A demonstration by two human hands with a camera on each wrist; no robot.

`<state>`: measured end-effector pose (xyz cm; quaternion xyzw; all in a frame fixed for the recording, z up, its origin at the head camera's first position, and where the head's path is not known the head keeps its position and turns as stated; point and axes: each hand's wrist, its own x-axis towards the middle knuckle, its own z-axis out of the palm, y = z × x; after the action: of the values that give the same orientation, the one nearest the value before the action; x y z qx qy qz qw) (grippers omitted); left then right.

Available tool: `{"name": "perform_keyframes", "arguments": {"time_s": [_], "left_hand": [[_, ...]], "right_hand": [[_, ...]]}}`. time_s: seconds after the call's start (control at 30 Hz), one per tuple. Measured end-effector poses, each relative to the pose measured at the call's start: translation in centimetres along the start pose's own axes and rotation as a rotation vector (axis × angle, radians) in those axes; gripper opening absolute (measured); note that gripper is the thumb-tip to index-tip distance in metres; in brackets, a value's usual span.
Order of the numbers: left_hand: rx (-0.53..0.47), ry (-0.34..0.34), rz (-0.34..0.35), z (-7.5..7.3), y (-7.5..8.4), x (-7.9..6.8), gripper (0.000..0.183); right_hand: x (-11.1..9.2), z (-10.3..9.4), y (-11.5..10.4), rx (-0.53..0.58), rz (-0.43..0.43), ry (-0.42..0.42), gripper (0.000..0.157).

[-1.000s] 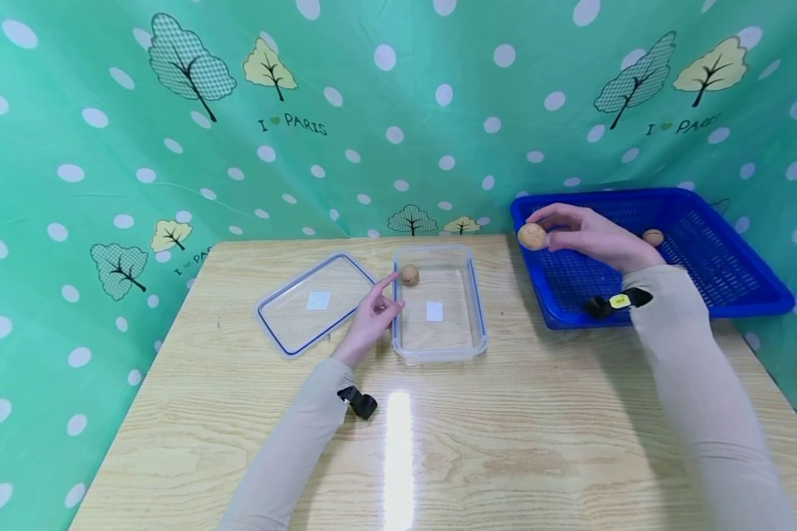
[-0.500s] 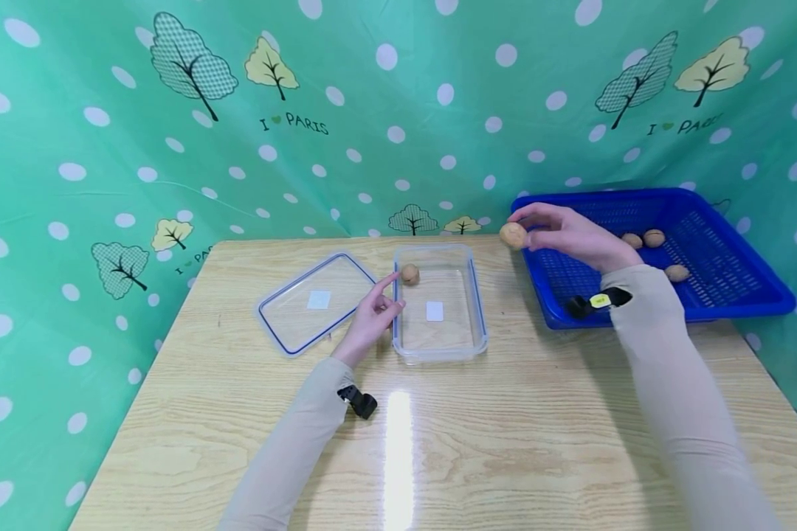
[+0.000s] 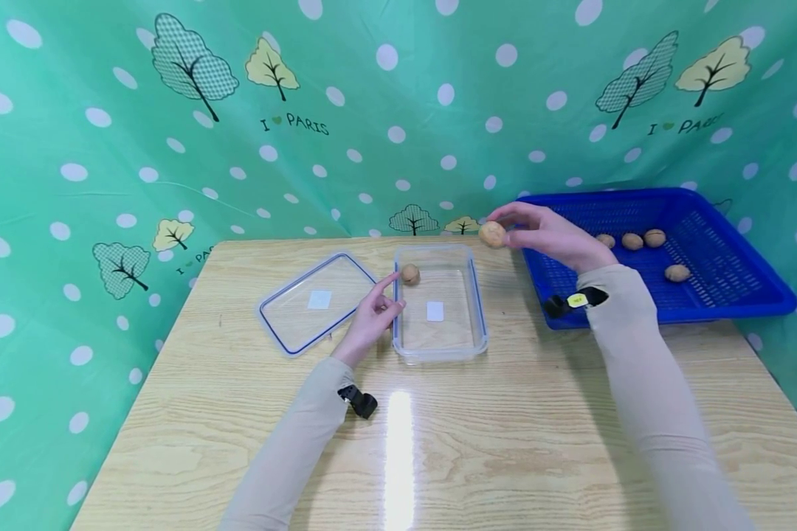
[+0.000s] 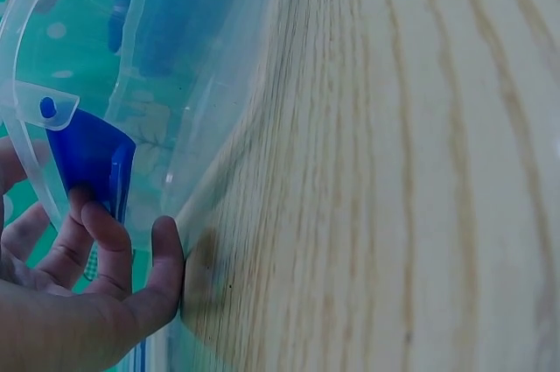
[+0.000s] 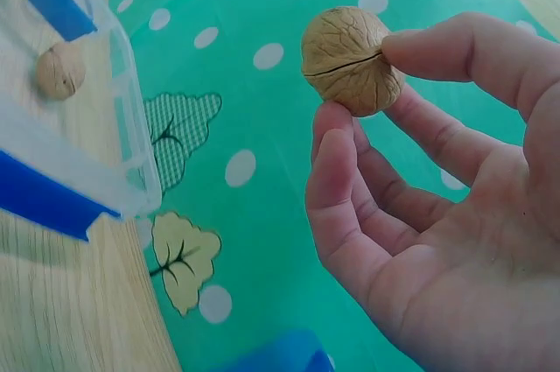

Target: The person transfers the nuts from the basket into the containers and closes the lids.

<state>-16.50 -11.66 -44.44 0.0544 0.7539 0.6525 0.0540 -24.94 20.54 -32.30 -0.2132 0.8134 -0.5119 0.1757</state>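
My right hand (image 3: pixel 550 232) pinches a walnut (image 5: pixel 350 61) between thumb and fingertips, its dark seam facing the right wrist camera. The hand is above the gap between the clear container and the blue basket. My left hand (image 3: pixel 370 317) rests at the left side of the clear plastic container (image 3: pixel 438 352), index finger and thumb reaching its rim. In the left wrist view the fingertips meet its blue side latch (image 4: pixel 98 157). A single walnut (image 3: pixel 409 275) lies inside, in the far left corner.
The blue basket (image 3: pixel 737 313) stands at the right with several walnuts (image 3: pixel 677 273) inside. A clear lid with a blue seal (image 3: pixel 292 295) lies left of the container. Behind the wooden table (image 3: pixel 491 457) hangs a green dotted cloth (image 3: pixel 345 66).
My right hand has carried its walnut left, from over the basket's left edge toward the container. More walnuts in the basket have come into view. The left hand has stayed in place.
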Motion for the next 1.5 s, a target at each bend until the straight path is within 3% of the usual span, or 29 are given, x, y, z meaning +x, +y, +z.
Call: {"name": "perform_keyframes", "arguments": {"time_s": [0.67,1.07,1.4,1.5], "left_hand": [[0.001,-0.010,0.008,0.0,-0.3,-0.1,0.056],[-0.025,-0.050,-0.009,0.0,-0.3,-0.1,0.058],[-0.006,-0.070,-0.007,0.2,2.9,-1.3,0.057],[-0.008,-0.064,-0.011,0.0,2.0,-1.0,0.058]], "right_hand": [[3.4,5.4,0.5,0.141,-0.056,-0.056,0.045],[5.6,8.8,2.2,0.249,0.058,0.021,0.045],[6.6,11.5,2.6,0.448,0.098,0.104,0.048],[6.8,12.0,2.9,0.448,0.101,0.109,0.048]]}}
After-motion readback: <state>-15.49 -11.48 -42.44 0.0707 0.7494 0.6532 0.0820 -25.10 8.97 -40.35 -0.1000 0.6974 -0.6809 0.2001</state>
